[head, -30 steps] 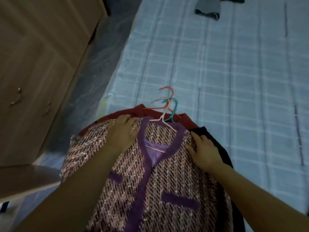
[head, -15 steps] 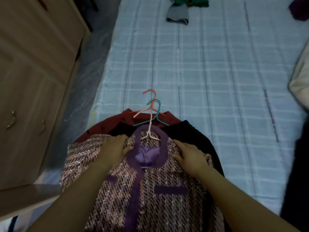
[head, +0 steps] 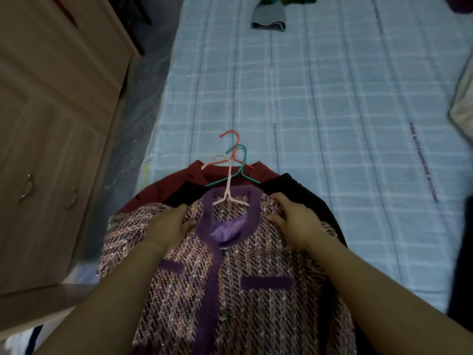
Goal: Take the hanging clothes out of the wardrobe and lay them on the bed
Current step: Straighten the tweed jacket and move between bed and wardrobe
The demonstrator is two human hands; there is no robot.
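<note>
A pink-and-purple tweed jacket (head: pixel 245 285) with purple trim lies on top of a stack of clothes at the near end of the bed (head: pixel 320 103). Under it show a dark red garment (head: pixel 184 180) and a black garment (head: pixel 302 190). Three hanger hooks stick out past the collars: orange (head: pixel 230 134), teal (head: pixel 239 160) and pale pink (head: pixel 226 185). My left hand (head: pixel 169 224) grips the jacket's left shoulder. My right hand (head: pixel 294 219) grips its right shoulder. Both hands pinch the tweed fabric beside the collar.
A wooden wardrobe (head: pixel 51 129) with metal handles stands to the left, across a narrow strip of floor. A grey folded garment (head: pixel 267 17) and green cloth lie at the bed's far end. A pale pillow (head: pixel 463 108) is at the right edge.
The clothes stack has come down onto the near end of the bed. My hands moved from the jacket's front to grip both its shoulders, and the view shifted further over the bed.
</note>
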